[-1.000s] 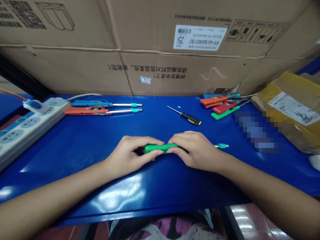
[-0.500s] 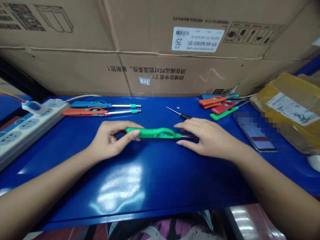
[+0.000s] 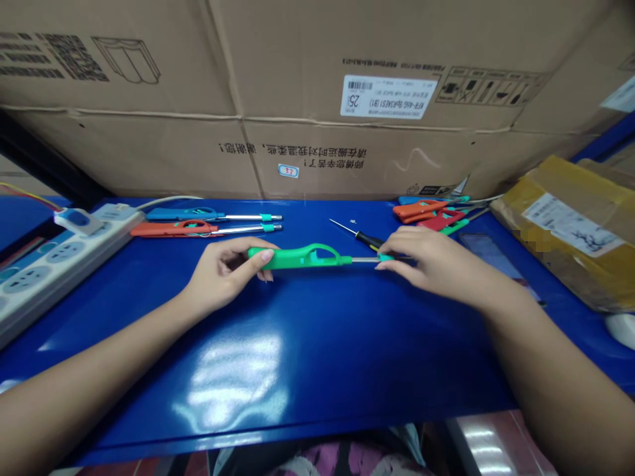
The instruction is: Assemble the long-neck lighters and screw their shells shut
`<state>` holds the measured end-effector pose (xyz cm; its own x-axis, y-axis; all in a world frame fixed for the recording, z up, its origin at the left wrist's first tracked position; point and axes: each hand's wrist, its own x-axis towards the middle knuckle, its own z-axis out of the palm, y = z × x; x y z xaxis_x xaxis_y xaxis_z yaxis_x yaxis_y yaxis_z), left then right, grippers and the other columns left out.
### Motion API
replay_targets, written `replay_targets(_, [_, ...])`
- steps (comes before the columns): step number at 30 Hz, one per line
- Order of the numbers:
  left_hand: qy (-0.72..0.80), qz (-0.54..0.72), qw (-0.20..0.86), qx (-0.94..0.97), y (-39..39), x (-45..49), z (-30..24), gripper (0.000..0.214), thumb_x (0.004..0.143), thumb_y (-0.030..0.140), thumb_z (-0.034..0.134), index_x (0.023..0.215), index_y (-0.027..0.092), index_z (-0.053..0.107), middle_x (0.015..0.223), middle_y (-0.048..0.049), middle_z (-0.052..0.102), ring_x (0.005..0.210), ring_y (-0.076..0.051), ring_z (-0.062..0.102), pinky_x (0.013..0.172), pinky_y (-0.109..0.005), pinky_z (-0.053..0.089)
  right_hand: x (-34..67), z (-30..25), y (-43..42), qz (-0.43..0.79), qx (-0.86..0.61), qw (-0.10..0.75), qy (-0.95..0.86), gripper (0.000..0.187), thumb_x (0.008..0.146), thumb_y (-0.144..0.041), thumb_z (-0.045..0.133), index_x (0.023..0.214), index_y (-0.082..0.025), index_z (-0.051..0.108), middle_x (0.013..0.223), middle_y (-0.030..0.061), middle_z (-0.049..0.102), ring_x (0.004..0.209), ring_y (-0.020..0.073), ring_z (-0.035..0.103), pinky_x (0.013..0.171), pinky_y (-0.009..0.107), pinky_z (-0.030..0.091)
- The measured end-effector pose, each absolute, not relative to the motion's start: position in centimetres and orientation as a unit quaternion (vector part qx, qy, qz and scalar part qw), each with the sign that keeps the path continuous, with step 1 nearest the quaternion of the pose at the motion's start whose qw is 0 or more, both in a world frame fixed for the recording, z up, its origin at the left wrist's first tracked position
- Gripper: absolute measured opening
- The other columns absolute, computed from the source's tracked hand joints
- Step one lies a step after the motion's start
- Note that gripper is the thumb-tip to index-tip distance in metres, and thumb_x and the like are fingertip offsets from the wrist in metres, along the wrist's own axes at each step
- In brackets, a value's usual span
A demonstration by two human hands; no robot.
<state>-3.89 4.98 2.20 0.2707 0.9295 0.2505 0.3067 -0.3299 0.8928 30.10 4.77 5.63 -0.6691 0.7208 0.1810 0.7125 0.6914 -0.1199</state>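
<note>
Over the blue table (image 3: 357,357), hands (image 3: 215,272) gripping a green lighter (image 3: 290,258), open room toward the near edge (image 3: 248,437)

Smooth plastic lighter handle (image 3: 290,258), shiny metal rod (image 3: 364,260), glossy tabletop (image 3: 367,350), matt cardboard box (image 3: 297,73)

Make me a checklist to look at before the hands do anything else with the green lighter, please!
1. Left hand grips the handle end of the green lighter: ok.
2. Right hand is at the teal band on the metal rod: ok.
3. Rod tip can be seen: not ok, the right hand hides it.
4. Right hand isn't touching the screwdriver: cannot tell, they look very close.
5. Orange lighter lies away from both hands: ok.
</note>
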Motion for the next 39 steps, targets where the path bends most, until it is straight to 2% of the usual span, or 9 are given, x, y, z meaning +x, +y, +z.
replay_targets(6, [0.407,0.379,0.381,0.738,3.6,-3.1,2.3,0.029,0.089,0.040,0.069,0.098,0.012,0.074,0.066,-0.0032,0.074,0.055,-0.013,0.069,0.057,-0.019,0.058,27.3,3.1,3.9,0.070,-0.317,0.177,-0.929,0.023,0.101,-0.031,0.054,0.099,-0.015,0.069,0.088,0.0094,0.070,0.085,0.0212,0.062,0.079,0.034,0.049])
replay_targets(16, [0.410,0.389,0.392,0.726,3.8,-3.3,2.5,0.029,0.092,0.040,0.067,0.098,0.012,0.071,0.065,-0.0024,0.073,0.057,-0.013,0.068,0.059,-0.019,0.058,26.2,1.4,4.0,0.037,-0.314,0.229,-0.921,0.025,0.101,-0.033,0.053,0.096,-0.013,0.065,0.089,0.0103,0.069,0.085,0.0219,0.062,0.078,0.034,0.050])
replay_targets(19, [0.406,0.382,0.438,0.705,4.1,-3.1,2.5,0.033,0.093,0.044,0.065,0.101,0.012,0.068,0.065,-0.0034,0.073,0.057,-0.014,0.070,0.059,-0.021,0.059,26.2,1.8,3.6,0.029,-0.338,0.220,-0.915,0.024,0.101,-0.035,0.054,0.101,-0.014,0.065,0.093,0.0092,0.071,0.085,0.0208,0.065,0.075,0.032,0.050])
replay_targets(23, [0.422,0.337,0.489,0.685,3.8,-2.5,2.3,0.036,0.084,0.041,0.075,0.104,0.012,0.069,0.064,-0.0018,0.074,0.052,-0.015,0.069,0.054,-0.022,0.060,26.0,2.5,3.0,0.032,-0.371,0.167,-0.913,0.025,0.103,-0.036,0.050,0.108,-0.016,0.065,0.102,0.0083,0.071,0.085,0.0199,0.068,0.068,0.029,0.049])
replay_targets(27, [0.432,0.309,0.476,0.701,3.2,-2.2,2.1,0.031,0.082,0.038,0.077,0.101,0.014,0.076,0.057,0.0001,0.071,0.047,-0.013,0.066,0.049,-0.019,0.057,25.9,3.0,2.6,0.069,-0.378,0.137,-0.913,0.026,0.103,-0.032,0.049,0.114,-0.015,0.065,0.106,0.0090,0.070,0.092,0.0209,0.068,0.077,0.032,0.052])
replay_targets(32, [0.424,0.337,0.443,0.714,3.4,-2.7,2.1,0.024,0.083,0.038,0.076,0.093,0.015,0.078,0.050,0.0018,0.066,0.042,-0.011,0.060,0.045,-0.017,0.052,26.4,3.0,2.7,0.067,-0.369,0.168,-0.912,0.026,0.103,-0.029,0.049,0.114,-0.017,0.070,0.106,0.0089,0.073,0.095,0.0198,0.070,0.084,0.031,0.053])
replay_targets(39, [0.420,0.335,0.462,0.706,3.3,-2.6,2.5,0.021,0.084,0.036,0.074,0.083,0.016,0.078,0.047,0.0019,0.065,0.040,-0.011,0.059,0.044,-0.018,0.051,26.5,3.0,2.5,0.013,-0.354,0.201,-0.913,0.024,0.102,-0.027,0.051,0.110,-0.018,0.072,0.101,0.0090,0.074,0.089,0.0190,0.070,0.074,0.028,0.051])
